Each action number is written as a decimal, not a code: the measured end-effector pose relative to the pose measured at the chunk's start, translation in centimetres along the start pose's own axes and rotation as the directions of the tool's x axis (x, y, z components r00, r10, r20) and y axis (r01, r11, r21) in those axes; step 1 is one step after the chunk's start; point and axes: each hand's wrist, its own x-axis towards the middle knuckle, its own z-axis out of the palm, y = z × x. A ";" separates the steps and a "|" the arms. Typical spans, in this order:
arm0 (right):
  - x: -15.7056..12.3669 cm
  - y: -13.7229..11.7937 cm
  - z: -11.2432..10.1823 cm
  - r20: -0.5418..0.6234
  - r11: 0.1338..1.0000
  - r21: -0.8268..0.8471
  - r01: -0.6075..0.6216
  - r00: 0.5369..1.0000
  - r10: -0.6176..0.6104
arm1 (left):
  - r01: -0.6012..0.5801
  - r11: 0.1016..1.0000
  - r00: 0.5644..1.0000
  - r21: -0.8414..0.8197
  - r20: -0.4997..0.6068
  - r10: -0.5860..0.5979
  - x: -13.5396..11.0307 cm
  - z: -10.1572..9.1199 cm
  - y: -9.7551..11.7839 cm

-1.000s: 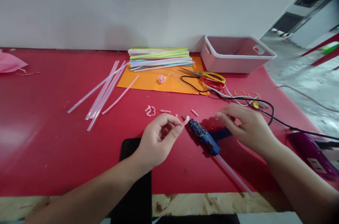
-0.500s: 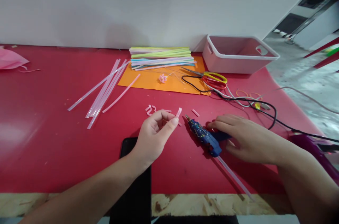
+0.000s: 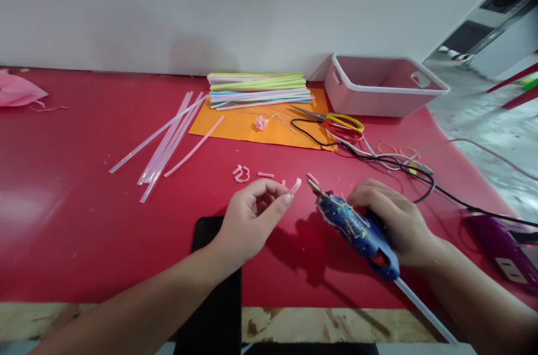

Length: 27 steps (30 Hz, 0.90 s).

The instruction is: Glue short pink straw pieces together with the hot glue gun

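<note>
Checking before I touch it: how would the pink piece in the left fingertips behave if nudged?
The pink piece probably weighs little, looking small beside the left hand. Nudged, its free end would likely bend, since it's thin and curved.

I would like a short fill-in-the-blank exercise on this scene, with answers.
The right hand holds a blue ____.
The left hand pinches a small strip coloured ____.
The sheet under the multicoloured bundle is ____.
In the picture, the white-rimmed box stands to the bundle's ____.

Answers: glue gun; pink; orange; right.
</note>
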 end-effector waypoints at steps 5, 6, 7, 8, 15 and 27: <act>0.4 0.1 0.6 0.071 0.998 -0.010 0.058 0.996 -0.058 | -0.021 1.000 1.000 0.020 0.023 0.021 -0.2 0.1 0.0; 0.4 0.1 0.6 0.076 0.998 -0.012 0.059 0.995 -0.058 | -0.014 1.000 1.000 0.015 0.027 0.014 -0.1 0.1 0.1; 0.4 0.1 0.5 0.081 0.998 -0.015 0.059 0.995 -0.057 | -0.005 1.000 0.999 0.007 0.035 0.005 -0.1 0.1 0.2; 0.4 0.2 0.5 0.083 0.998 -0.019 0.059 0.995 -0.057 | 0.005 1.000 0.999 -0.003 0.043 -0.005 -0.1 0.1 0.2; 0.4 0.2 0.5 0.088 0.998 -0.007 0.057 0.995 -0.056 | 0.040 0.996 0.996 -0.075 0.083 -0.034 -0.1 0.1 0.6; 0.3 0.2 0.4 0.040 0.999 -0.007 0.047 0.998 -0.046 | 0.056 0.994 0.995 -0.099 0.083 -0.048 0.0 0.1 0.6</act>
